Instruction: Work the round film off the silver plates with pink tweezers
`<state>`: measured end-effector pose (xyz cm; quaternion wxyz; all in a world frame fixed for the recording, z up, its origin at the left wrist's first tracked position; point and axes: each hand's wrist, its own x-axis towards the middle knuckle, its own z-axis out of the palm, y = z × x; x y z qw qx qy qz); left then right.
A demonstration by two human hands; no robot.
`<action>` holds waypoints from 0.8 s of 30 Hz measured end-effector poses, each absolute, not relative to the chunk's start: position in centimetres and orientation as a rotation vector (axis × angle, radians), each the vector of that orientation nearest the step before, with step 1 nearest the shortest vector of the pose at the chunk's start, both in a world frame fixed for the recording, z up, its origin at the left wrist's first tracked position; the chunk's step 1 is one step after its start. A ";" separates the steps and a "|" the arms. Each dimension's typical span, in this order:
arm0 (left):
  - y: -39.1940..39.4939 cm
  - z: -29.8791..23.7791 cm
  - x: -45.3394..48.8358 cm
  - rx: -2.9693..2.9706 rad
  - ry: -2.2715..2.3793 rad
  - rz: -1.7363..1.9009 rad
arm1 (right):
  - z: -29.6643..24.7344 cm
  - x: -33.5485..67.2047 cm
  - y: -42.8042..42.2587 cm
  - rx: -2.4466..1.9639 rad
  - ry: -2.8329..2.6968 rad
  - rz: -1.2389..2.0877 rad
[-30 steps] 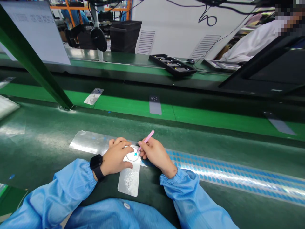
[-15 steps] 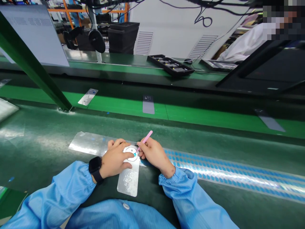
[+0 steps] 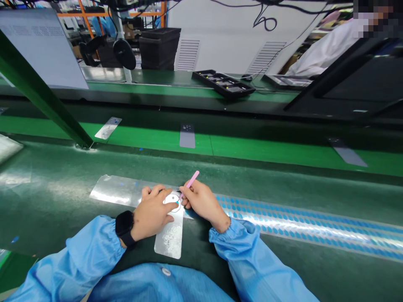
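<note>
My right hand [image 3: 201, 203] is shut on pink tweezers [image 3: 189, 183], whose tip meets a small blue piece [image 3: 178, 202] at a round white disc [image 3: 172, 200]. The disc lies on a silver film sheet [image 3: 115, 189] with a long strip [image 3: 170, 239] running toward me. My left hand [image 3: 151, 217] presses on the sheet, with its fingertips at the disc's edge and partly covering it. A black smartwatch [image 3: 124, 228] sits on my left wrist. Light blue sleeves cover both forearms.
A film strip with rows of blue dots [image 3: 299, 222] runs right along the green belt [image 3: 63, 201]. Silver plates [image 3: 187, 136] lie on a farther belt. A black tray [image 3: 223, 83] stands behind it. A co-worker's white sleeve [image 3: 324, 52] shows upper right.
The plates on the farther belt have moved left. The view has drifted slightly. My hands and the tweezers stay at the disc, with the tweezers tilted a little differently.
</note>
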<state>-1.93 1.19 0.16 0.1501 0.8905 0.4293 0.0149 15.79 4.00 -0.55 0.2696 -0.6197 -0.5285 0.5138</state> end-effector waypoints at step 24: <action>0.9 0.6 -1.3 2.569 1.320 -0.080 | -1.5 16.7 4.7 -1.385 -0.987 1.649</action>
